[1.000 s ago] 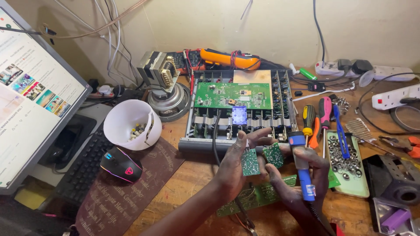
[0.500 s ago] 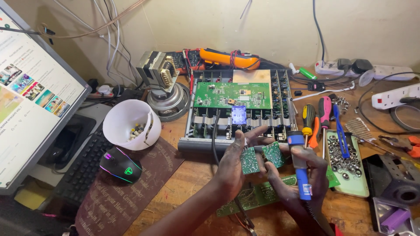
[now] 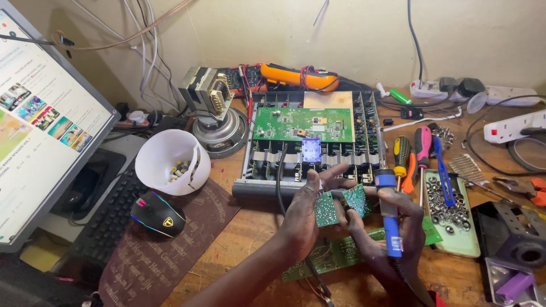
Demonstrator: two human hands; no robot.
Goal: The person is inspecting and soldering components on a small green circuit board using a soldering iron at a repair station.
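My left hand [image 3: 307, 219] pinches a small green circuit board [image 3: 325, 208] above the wooden bench. A second small green board [image 3: 358, 199] sits right beside it, touching my fingers. My right hand [image 3: 389, 239] grips a blue-handled soldering iron [image 3: 390, 219], held upright with its tip near the small boards. Under both hands lies a long green circuit board [image 3: 335, 253]. Just behind them stands an open metal device chassis [image 3: 307, 142] with a large green board inside.
A white bowl [image 3: 170, 162] with small parts, a lit mouse [image 3: 156, 215], a keyboard [image 3: 108, 219] and a monitor [image 3: 40, 131] fill the left. Screwdrivers [image 3: 418, 150], a tray of screws [image 3: 452, 213], power strips [image 3: 512, 128] and pliers [image 3: 520, 187] crowd the right.
My hands and the small boards have barely shifted; the soldering iron stays upright next to the boards.
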